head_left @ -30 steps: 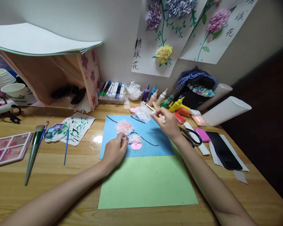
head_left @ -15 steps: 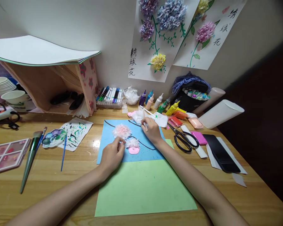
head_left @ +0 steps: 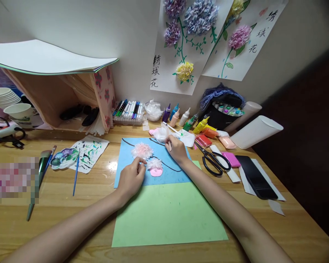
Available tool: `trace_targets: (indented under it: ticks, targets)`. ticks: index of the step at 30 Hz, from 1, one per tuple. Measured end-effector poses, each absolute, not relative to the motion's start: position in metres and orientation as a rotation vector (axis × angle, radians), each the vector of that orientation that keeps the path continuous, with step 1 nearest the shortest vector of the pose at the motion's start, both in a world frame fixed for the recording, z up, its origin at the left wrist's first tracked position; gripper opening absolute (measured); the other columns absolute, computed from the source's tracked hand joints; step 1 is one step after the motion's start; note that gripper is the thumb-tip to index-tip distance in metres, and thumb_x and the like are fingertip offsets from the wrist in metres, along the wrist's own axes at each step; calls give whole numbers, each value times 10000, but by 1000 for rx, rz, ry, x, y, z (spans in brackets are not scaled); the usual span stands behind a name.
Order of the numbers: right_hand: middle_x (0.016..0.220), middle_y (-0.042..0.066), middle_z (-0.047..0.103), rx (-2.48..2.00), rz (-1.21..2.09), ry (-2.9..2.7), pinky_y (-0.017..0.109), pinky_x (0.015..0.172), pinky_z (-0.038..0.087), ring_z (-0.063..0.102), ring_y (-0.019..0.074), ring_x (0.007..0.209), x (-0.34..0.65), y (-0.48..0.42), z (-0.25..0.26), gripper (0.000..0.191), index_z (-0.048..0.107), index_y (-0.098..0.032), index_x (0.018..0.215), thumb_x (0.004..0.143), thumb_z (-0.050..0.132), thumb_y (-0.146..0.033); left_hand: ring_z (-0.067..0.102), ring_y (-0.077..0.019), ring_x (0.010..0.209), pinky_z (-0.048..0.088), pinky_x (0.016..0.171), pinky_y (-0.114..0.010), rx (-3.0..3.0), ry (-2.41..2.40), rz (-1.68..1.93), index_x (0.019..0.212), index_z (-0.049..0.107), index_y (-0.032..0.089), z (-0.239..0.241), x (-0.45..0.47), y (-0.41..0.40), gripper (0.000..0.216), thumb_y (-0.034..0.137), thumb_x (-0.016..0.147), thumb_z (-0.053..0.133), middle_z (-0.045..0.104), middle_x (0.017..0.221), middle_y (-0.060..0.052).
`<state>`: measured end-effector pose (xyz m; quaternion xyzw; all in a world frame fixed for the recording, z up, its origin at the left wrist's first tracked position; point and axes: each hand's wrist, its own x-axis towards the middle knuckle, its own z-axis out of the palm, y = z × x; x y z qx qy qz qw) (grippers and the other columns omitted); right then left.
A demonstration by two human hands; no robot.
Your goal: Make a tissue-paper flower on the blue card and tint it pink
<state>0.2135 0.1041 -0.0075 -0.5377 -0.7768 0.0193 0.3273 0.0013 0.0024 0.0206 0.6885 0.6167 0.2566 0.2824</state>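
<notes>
Flower (head_left: 141, 150), fluffy and pale pink, sits on the blue sheet (head_left: 168, 176); from my remote seat I see a smaller white tuft (head_left: 154, 163) just below it and to the right, with a pink disc (head_left: 156, 172) showing under the tuft. The left hand (head_left: 132, 175) rests over the blue sheet with fingers curled, close beside the tuft — whether anything is pinched there, I cannot tell. I see the right hand (head_left: 176, 149) at the sheet's far edge, fingers drawn together by the loose white tissue (head_left: 161, 133) — again, I cannot tell if they grip it. A green sheet (head_left: 167, 217) lies partly under the blue one. Off to the right, I have black-handled scissors (head_left: 207, 154), their handles overlapping a white strip (head_left: 235, 176).
</notes>
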Motion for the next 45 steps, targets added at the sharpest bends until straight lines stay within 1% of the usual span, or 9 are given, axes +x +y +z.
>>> trace_targets:
  ticks: [8, 12, 16, 20, 24, 30, 35, 40, 45]
  targets:
    - [815, 37, 665, -1243, 352, -1674, 308, 744, 502, 649, 178, 781, 223, 68, 9, 27, 546, -194, 807, 788, 564, -199, 486, -146, 535, 290, 551, -241, 1825, 1628, 701, 922, 555, 224, 20, 1, 1, 219, 276, 880, 347, 477, 545, 49]
    - [864, 57, 652, -1230, 528, -1522, 331, 773, 515, 647, 183, 827, 234, 59, 10, 108, 532, -188, 825, 792, 603, -262, 477, -144, 536, 288, 556, -242, 1810, 1627, 700, 931, 556, 225, 22, 2, 1, 216, 270, 877, 352, 481, 549, 50]
    - [991, 90, 674, -1341, 625, -1537, 354, 763, 513, 631, 169, 748, 246, 56, 4, 193, 509, -189, 860, 769, 639, -299, 491, -144, 558, 290, 561, -243, 1799, 1630, 696, 929, 559, 224, 23, 2, 2, 209, 276, 876, 363, 512, 583, 43]
    - [1077, 107, 652, -1266, 682, -1508, 340, 706, 521, 628, 154, 698, 248, 56, 3, 268, 468, -200, 900, 749, 668, -296, 491, -140, 562, 298, 570, -243, 1780, 1628, 700, 935, 561, 226, 23, 2, 2, 212, 278, 878, 364, 515, 590, 46]
    - [1043, 86, 652, -1247, 615, -1537, 331, 667, 509, 620, 143, 641, 246, 56, 7, 255, 447, -209, 872, 757, 667, -267, 473, -136, 542, 293, 560, -242, 1764, 1622, 705, 932, 562, 230, 22, 1, 3, 210, 278, 878, 365, 489, 566, 55]
    - [927, 58, 641, -1156, 253, -1557, 355, 794, 498, 640, 197, 891, 250, 53, 7, 150, 465, -216, 852, 814, 608, -190, 446, -129, 518, 276, 545, -243, 1759, 1624, 705, 918, 569, 226, 23, 2, 3, 208, 281, 875, 374, 451, 539, 60]
    - [894, 38, 628, -1014, 174, -1543, 374, 789, 507, 639, 195, 894, 245, 48, 5, 166, 464, -230, 848, 809, 591, -130, 431, -120, 510, 277, 542, -237, 1774, 1605, 737, 922, 569, 219, 21, 2, 3, 201, 283, 880, 383, 440, 540, 64]
    - [883, 23, 612, -846, 408, -1455, 332, 771, 512, 626, 162, 881, 224, 30, 18, 217, 469, -230, 849, 794, 604, -70, 409, -103, 502, 278, 540, -226, 1858, 1453, 769, 977, 580, 199, 22, 1, -1, 240, 318, 906, 384, 408, 534, 70]
    - [878, 15, 608, -787, 836, -1422, 300, 727, 515, 612, 143, 849, 202, 1, 25, 219, 446, -233, 844, 814, 601, -80, 398, -91, 514, 288, 541, -212, 1942, 1202, 741, 1217, 515, 201, 24, 0, -3, 353, 359, 923, 399, 405, 554, 78]
